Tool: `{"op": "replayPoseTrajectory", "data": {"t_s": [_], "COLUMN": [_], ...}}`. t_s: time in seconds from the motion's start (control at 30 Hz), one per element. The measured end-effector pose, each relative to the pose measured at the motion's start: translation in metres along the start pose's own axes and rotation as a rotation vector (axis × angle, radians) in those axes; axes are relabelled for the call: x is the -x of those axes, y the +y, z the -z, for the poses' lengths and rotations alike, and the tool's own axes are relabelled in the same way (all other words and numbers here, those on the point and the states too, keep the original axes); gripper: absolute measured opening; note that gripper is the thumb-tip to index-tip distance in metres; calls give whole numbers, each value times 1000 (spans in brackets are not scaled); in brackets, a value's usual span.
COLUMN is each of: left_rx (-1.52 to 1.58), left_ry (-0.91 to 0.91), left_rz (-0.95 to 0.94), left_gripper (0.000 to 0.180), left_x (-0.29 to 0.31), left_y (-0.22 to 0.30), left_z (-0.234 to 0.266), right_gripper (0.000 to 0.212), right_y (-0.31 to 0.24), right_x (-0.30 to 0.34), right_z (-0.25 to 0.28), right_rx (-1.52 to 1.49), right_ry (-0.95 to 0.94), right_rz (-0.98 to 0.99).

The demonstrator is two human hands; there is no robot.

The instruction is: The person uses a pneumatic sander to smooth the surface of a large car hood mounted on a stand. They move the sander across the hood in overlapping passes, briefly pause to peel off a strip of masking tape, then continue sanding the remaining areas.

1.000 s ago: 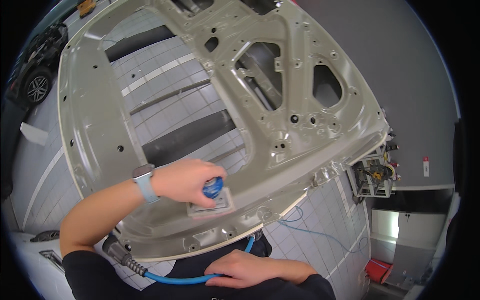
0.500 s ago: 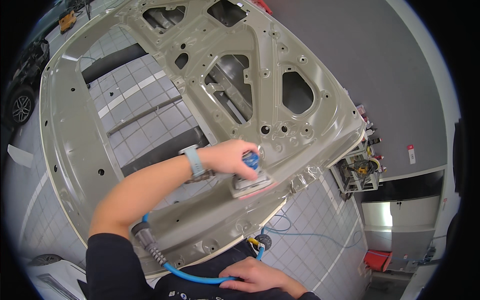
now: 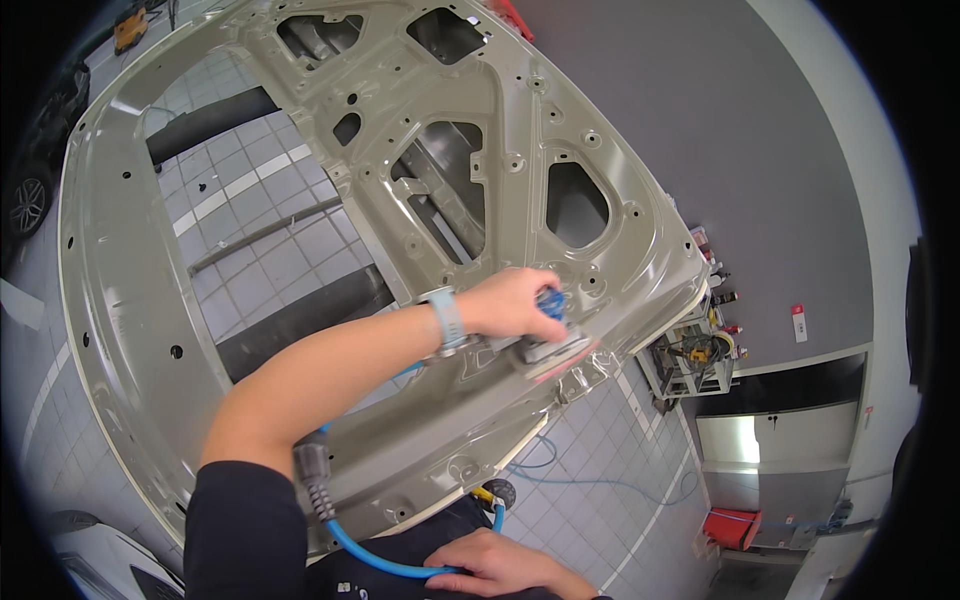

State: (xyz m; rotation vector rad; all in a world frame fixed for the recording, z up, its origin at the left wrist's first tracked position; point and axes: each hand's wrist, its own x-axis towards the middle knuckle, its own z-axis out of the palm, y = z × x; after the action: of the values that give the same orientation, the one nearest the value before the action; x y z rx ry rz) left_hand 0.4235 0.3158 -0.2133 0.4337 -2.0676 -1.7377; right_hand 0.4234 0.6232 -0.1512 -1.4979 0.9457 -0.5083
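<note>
My left hand [image 3: 508, 303], with a light blue watch on the wrist, is closed over the blue top of a sander [image 3: 556, 345]. The sander's flat pad, pinkish along its edge, rests on the lower border strip of a large grey-green car tailgate panel [image 3: 118, 262]. Down by my body, my right hand [image 3: 492, 562] is closed around a blue hose [image 3: 375, 564]. The hose runs left to a dark ribbed connector [image 3: 314, 478] beside my left forearm. Part of the sander is hidden by my fingers, and motion blurs it.
Tiled floor [image 3: 262, 188] shows through the panel's large opening. A wheeled cart [image 3: 690, 365] with tools and bottles stands off the right corner. A thin hose loops over the floor [image 3: 620, 482]. A red bag [image 3: 731, 528] lies farther right; cars stand at the left.
My left hand has slid the sander to the right along the panel's border strip. The view has shifted slightly, while my right hand still holds the hose.
</note>
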Motion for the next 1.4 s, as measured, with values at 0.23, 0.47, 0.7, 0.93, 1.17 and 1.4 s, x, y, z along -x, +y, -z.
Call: {"op": "replayPoseTrajectory", "data": {"t_s": [0.23, 0.47, 0.7, 0.93, 1.17, 1.4], "left_rx": [-94, -153, -191, -114, -260, -406], "left_ry": [8, -86, -119, 26, 67, -73], "left_rz": [-20, 65, 127, -73, -158, 77], "left_gripper": [72, 61, 62, 57, 61, 54], "left_x": [-12, 75, 92, -9, -54, 4], "left_y": [14, -5, 1, 18, 49, 50], "left_z": [-5, 21, 28, -6, -22, -1], "right_gripper": [25, 23, 23, 26, 28, 27], "right_y": [-3, 12, 19, 15, 15, 14], "right_x": [0, -13, -15, 1, 14, 25], "right_z": [3, 2, 3, 4, 3, 16], "right_rx": [-43, -95, -72, -21, -75, -81], "right_ry": [10, -100, -108, -24, 115, 131], "right_rz": [-71, 23, 82, -30, -68, -33]}}
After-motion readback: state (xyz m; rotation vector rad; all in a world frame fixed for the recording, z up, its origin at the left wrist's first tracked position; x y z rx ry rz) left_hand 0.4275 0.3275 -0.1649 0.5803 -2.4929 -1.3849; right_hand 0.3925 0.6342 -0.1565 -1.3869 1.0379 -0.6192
